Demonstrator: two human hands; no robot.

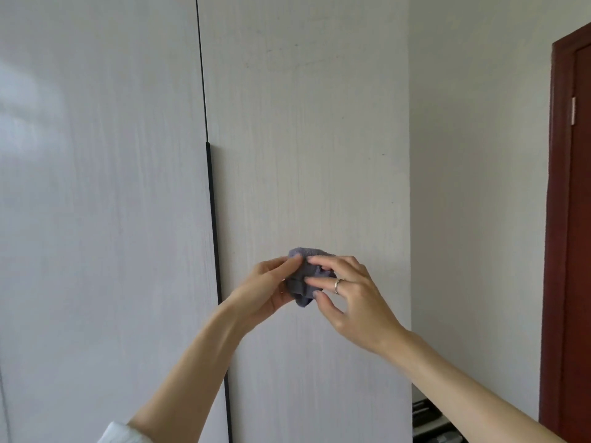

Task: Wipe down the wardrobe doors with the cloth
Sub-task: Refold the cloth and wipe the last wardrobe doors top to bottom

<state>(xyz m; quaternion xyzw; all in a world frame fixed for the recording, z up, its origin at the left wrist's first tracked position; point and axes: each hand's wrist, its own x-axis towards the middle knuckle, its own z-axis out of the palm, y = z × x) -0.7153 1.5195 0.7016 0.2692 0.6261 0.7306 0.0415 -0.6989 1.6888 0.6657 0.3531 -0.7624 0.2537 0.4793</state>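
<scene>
A small grey-purple cloth [303, 276] is bunched between both hands in front of the right wardrobe door [307, 139]. My left hand [265, 289] grips its left side with thumb and fingers. My right hand [348, 292], wearing a ring, pinches its right side with the fingertips. The left wardrobe door [102, 187] is pale and glossy. A thin dark gap and a black strip handle [213, 225] run between the two doors. The cloth is held just off the door surface; contact with the door cannot be told.
A white wall [473, 187] stands right of the wardrobe. A dark red-brown room door and frame [566, 219] are at the far right. Dark items [428, 420] lie low between wardrobe and wall.
</scene>
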